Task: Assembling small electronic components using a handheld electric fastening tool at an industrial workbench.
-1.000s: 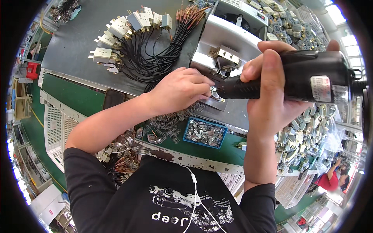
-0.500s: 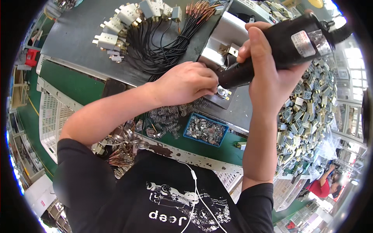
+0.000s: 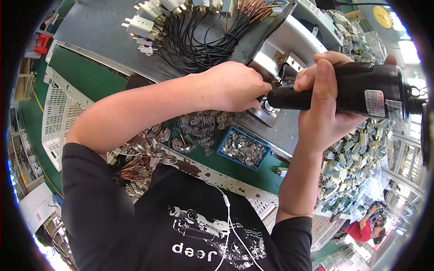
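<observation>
My right hand (image 3: 322, 104) is wrapped around a black electric screwdriver (image 3: 357, 88) lying nearly level, its nose pointing left. The nose meets the fingers of my left hand (image 3: 237, 86), which are curled together beside it. Whatever they pinch is hidden behind the knuckles and the tool. Just under the nose, a small shiny round part (image 3: 270, 107) shows on the edge of a metal jig (image 3: 264, 63). A silvery block with a slotted bracket stands behind the tool.
Black cables (image 3: 194, 47) with pale plug blocks and copper ends lie at the back left. Loose springs (image 3: 199, 126) and a blue tray (image 3: 233, 159) of small metal parts sit nearer me. Grey switch-like parts (image 3: 348, 167) are heaped at right. A person in red (image 3: 361, 231) is farther off.
The scene has shifted slightly in view. The screwdriver is now more level, and my left hand stays by its nose, with its wrist turned a little.
</observation>
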Available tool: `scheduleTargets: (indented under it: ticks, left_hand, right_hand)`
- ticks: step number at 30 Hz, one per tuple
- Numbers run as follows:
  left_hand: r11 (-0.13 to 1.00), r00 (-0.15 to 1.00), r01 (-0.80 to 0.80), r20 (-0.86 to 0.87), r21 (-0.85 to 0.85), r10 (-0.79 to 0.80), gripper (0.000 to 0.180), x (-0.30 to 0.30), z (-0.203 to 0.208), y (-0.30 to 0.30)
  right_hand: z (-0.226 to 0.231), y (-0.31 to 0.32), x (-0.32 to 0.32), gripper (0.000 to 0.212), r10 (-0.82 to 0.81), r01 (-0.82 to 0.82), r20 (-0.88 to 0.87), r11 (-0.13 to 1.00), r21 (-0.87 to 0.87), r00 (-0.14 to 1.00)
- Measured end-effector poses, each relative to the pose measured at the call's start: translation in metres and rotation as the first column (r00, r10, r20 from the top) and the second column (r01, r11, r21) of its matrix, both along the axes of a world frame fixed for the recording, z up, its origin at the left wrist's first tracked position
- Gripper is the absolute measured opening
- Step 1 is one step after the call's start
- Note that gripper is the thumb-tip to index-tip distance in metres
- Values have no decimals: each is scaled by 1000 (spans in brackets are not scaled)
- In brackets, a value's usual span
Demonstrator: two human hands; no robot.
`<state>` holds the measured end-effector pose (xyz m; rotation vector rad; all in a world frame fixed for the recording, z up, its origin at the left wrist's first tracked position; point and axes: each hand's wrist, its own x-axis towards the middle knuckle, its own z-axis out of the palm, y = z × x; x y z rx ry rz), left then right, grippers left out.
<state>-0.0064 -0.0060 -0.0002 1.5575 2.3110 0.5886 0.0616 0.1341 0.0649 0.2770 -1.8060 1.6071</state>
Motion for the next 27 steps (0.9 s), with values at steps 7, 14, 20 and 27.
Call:
scheduleTargets:
  ticks: [7, 14, 20, 27]
  left_hand:
    - [999, 1000, 7, -16, 33, -6, 28, 1, -1, 1]
    - [973, 977, 60, -215, 223, -11, 25, 10, -12, -6]
    - [927, 974, 195, -177, 321, -144, 29, 12, -13, -8]
    - [939, 952, 178, -295, 295, -88, 27, 16, 1, -16]
  right_hand:
    - [0, 0, 1, 83, 83, -83, -25, 997, 8, 996]
    - [27, 35, 25, 65, 25, -37, -186, 997, -62, 982]
    - [30, 99, 15, 41, -376, 367, -10, 899, 239, 926]
    - [8, 115, 8, 57, -627, 761, -470, 624, 175, 621]
